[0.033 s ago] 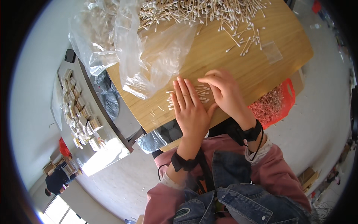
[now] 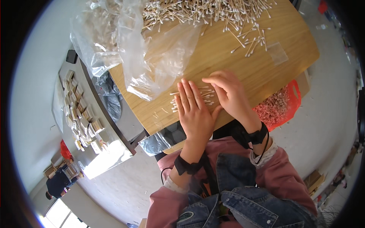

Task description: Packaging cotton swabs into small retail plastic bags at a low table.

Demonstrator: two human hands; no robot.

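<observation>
My left hand lies flat, palm down, over a small layer of cotton swabs on the wooden table, its fingers stretched out. White swab tips stick out on both sides of the fingers. Just to the right, my right hand is turned on its side by the swabs' right ends. Its fingers are loosely bent and point left; I see nothing held in them. The left thumb reaches toward the right palm. A large heap of cotton swabs covers the table's far side, with several loose ones right of it.
A clear plastic bag spreads over the table's left part. A small clear plastic piece lies at the right. Beside the table, a red bag holds pinkish sticks. A side table at left bears many small packs. Another person is far off.
</observation>
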